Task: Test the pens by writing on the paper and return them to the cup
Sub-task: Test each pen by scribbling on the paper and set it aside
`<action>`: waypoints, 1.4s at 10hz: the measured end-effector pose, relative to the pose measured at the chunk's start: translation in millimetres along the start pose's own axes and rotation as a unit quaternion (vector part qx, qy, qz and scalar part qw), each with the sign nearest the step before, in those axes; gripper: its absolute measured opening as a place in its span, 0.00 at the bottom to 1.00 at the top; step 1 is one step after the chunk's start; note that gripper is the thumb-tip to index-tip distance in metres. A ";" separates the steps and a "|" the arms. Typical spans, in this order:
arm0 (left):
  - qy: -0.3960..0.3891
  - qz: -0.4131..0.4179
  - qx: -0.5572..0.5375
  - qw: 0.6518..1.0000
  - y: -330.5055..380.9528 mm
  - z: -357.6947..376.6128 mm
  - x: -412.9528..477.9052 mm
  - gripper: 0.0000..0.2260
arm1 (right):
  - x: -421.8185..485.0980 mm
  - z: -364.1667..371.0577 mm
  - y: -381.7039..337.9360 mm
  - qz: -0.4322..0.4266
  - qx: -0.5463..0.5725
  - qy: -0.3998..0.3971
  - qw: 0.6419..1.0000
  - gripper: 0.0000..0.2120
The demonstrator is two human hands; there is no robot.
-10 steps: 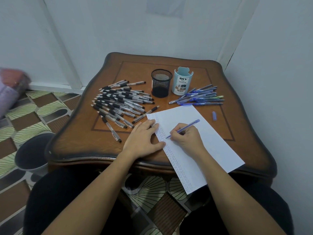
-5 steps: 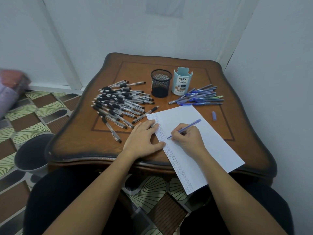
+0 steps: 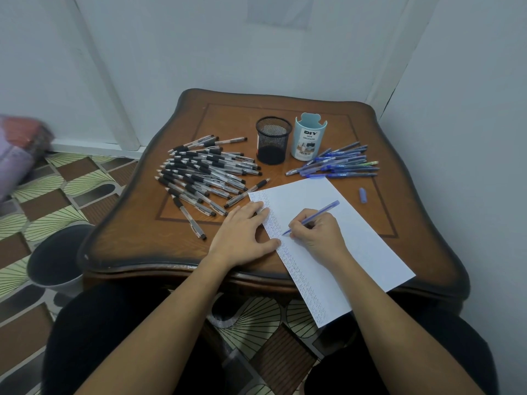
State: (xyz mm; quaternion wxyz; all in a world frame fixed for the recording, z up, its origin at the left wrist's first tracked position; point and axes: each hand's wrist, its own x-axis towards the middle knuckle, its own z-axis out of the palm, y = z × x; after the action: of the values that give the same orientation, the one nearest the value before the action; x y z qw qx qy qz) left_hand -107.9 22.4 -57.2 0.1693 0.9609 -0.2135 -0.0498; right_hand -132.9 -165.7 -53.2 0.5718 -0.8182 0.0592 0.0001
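A white sheet of paper [image 3: 350,240] lies slanted on the wooden table, a column of small ink marks running down its left edge. My right hand [image 3: 319,232] grips a blue pen [image 3: 322,212] with its tip on the paper beside those marks. My left hand [image 3: 242,235] rests flat, fingers spread, on the table and the paper's left edge. A black mesh cup [image 3: 273,139] and a light blue cup [image 3: 310,140] stand at the back. Several black-grip pens [image 3: 205,172] lie in a pile on the left, several blue pens [image 3: 339,163] on the right.
A loose blue pen cap [image 3: 362,194] lies right of the paper. The table [image 3: 137,238] sits in a corner between white walls. A dark bin [image 3: 54,260] stands on the patterned floor at the left. The paper's near end overhangs the table edge.
The pen tip and my right hand have shifted very slightly along the paper's marked column. My left hand has stayed in place.
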 end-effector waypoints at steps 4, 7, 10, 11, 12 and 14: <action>-0.006 0.000 0.003 1.000 0.4 -0.8 -0.1 0.36 | 0.3 -0.8 0.3 -0.001 -0.008 0.004 1.000 0.07; -0.007 -0.001 0.003 1.000 -0.1 -0.7 -0.1 0.35 | -0.1 0.3 -2.4 -0.001 -0.008 0.011 1.000 0.07; -0.014 0.008 0.003 1.000 -2.3 -0.1 0.4 0.38 | 15.3 -14.3 -10.8 0.090 0.202 0.069 0.973 0.09; -0.013 0.008 0.001 1.000 -3.0 0.0 0.6 0.39 | 22.9 -29.3 -14.9 0.061 0.115 0.074 0.989 0.11; -0.010 0.009 -0.003 1.000 -3.6 0.8 0.5 0.40 | 38.3 -60.8 -9.8 -0.028 -0.154 0.119 0.981 0.14; -0.011 0.012 -0.006 1.000 -5.2 0.8 1.0 0.38 | 65.4 -100.8 13.8 0.069 -0.376 0.181 0.906 0.17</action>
State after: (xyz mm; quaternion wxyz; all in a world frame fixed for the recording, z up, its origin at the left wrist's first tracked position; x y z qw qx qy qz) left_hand -105.1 26.2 -59.7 0.1736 0.9564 -0.2269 -0.0601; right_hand -76.1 -271.1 -35.6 0.2001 -0.9523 0.2139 -0.0860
